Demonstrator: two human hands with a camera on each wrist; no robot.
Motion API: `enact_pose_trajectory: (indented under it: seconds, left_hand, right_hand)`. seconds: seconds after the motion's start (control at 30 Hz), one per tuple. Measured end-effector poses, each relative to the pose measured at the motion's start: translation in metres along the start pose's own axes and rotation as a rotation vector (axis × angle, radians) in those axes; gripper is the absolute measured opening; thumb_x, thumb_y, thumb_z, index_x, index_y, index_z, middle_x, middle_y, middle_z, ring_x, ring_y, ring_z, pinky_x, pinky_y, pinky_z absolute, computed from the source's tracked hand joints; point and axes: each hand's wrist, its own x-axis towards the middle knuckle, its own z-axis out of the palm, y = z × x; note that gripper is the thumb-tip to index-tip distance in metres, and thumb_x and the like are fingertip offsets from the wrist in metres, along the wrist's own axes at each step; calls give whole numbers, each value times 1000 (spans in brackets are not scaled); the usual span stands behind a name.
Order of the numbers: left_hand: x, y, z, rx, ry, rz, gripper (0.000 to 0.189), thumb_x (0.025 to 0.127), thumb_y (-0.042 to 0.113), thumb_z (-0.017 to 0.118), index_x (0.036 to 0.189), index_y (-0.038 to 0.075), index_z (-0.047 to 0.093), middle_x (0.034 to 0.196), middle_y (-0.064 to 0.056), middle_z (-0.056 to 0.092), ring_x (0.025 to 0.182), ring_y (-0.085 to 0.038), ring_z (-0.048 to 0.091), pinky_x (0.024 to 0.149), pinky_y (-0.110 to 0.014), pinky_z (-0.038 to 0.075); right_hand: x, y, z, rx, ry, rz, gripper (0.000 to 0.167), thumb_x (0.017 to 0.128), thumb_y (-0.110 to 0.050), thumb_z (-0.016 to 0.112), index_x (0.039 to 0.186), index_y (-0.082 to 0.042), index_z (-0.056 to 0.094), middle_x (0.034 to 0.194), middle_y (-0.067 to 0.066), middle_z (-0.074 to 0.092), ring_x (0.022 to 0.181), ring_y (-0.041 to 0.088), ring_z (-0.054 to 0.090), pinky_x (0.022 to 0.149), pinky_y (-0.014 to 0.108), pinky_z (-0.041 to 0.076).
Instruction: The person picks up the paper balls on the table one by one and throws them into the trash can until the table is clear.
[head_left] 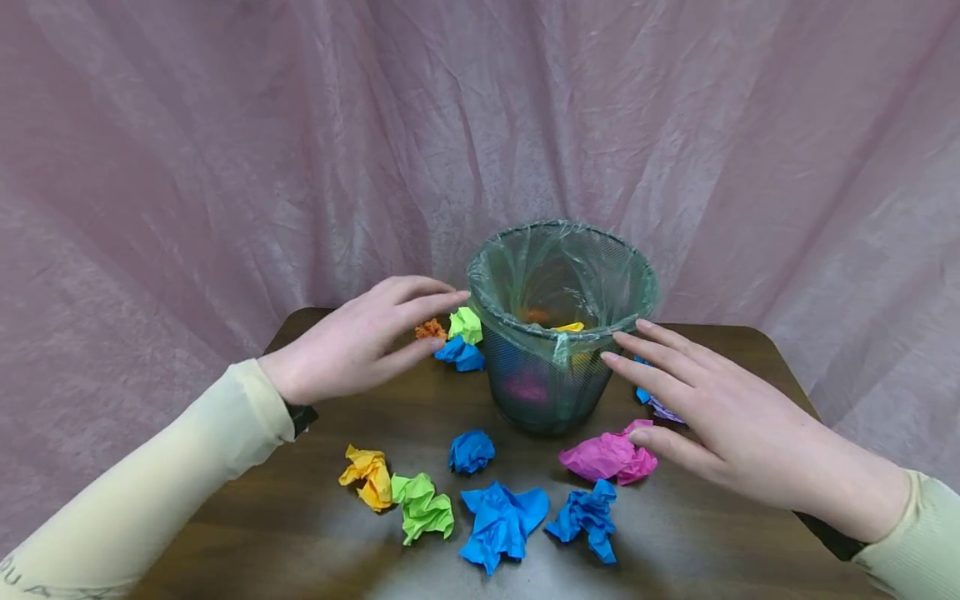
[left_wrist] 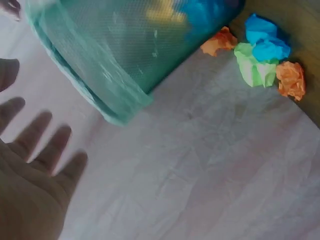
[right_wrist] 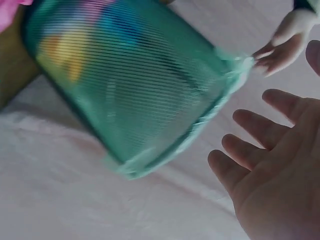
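A mesh waste bin (head_left: 543, 400) with a clear green liner stands on the table, crumpled paper inside it, including a yellow piece (head_left: 570, 327) that shows over the rim. My left hand (head_left: 367, 337) is at the bin's left side, its fingers extended toward the rim; whether the fingertips touch it I cannot tell. On the other side is my right hand (head_left: 720, 408), fingers spread and held slightly away from the bin in the right wrist view. Neither hand holds anything. Below the right thumb lies a pink crumpled paper (head_left: 607, 454).
On the table (head_left: 285, 517) in front of the bin lie blue paper balls (head_left: 501, 521), a green one (head_left: 422, 507) and a yellow one (head_left: 367, 477). Orange, green and blue pieces (left_wrist: 257, 65) sit left of the bin; blue and purple paper (head_left: 663, 408) lies right. A pink curtain (head_left: 375, 150) hangs behind.
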Motion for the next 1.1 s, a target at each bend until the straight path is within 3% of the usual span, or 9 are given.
enact_pose_trajectory:
  seconds: [0.1, 0.2, 0.37, 0.47, 0.6, 0.73, 0.83, 1.1]
  left_hand:
    - [-11, 18, 8, -6, -21, 69, 54, 102, 30, 66, 153, 23, 50, 140, 3, 56, 125, -13, 51, 102, -33, 46]
    - [-13, 43, 24, -14, -85, 149, 53, 104, 34, 62, 154, 23, 49, 143, 4, 55, 130, -13, 50, 108, -34, 43]
    - [-9, 80, 65, 27, -242, 300, 60, 104, 42, 57, 159, 25, 40, 158, 1, 43, 144, -17, 40, 118, -35, 32]
    - [-4, 97, 89, 55, -296, 375, 63, 104, 47, 55, 161, 27, 36, 163, -2, 36, 149, -20, 33, 121, -38, 25]
    - [9, 114, 116, 97, -334, 430, 64, 105, 50, 51, 162, 28, 33, 165, -3, 32, 152, -20, 27, 124, -42, 18]
    - [27, 124, 142, 139, -363, 448, 66, 104, 55, 48, 163, 28, 31, 167, -4, 26, 155, -20, 18, 125, -42, 7]
    - [41, 129, 160, 174, -395, 427, 70, 103, 61, 46, 163, 31, 29, 169, -4, 22, 156, -21, 13, 124, -41, -1]
    - [76, 134, 199, 206, -461, 304, 74, 100, 66, 46, 164, 36, 24, 170, 0, 18, 156, -21, 14, 124, -44, 15]
  right_hand:
    - [-15, 10, 8, 24, 4, 71, 73, 94, -40, 75, 158, -25, 42, 163, -1, 36, 151, 26, 29, 120, 19, 10]
    - [-34, 26, 17, 48, -4, 169, 76, 92, -38, 77, 158, -26, 41, 162, 1, 37, 150, 28, 30, 120, 19, 12]
    - [-60, 56, 37, 73, -75, 307, 75, 95, -40, 74, 159, -20, 40, 162, 9, 37, 151, 36, 26, 124, 43, 18]
    - [-71, 73, 52, 85, -111, 373, 73, 97, -44, 70, 159, -20, 40, 162, 12, 36, 151, 39, 25, 120, 57, 21]
    - [-80, 91, 73, 108, -149, 428, 72, 98, -48, 67, 158, -17, 40, 161, 16, 36, 148, 46, 26, 114, 66, 25]
    - [-87, 105, 91, 135, -172, 450, 75, 99, -51, 65, 158, -14, 39, 159, 22, 36, 144, 52, 29, 109, 70, 28]
    - [-88, 113, 102, 145, -177, 476, 76, 97, -53, 65, 158, -14, 40, 159, 20, 36, 144, 50, 30, 108, 70, 30]
    - [-83, 135, 133, 139, -189, 495, 76, 96, -47, 70, 152, -2, 45, 154, 22, 42, 141, 48, 35, 109, 68, 32]
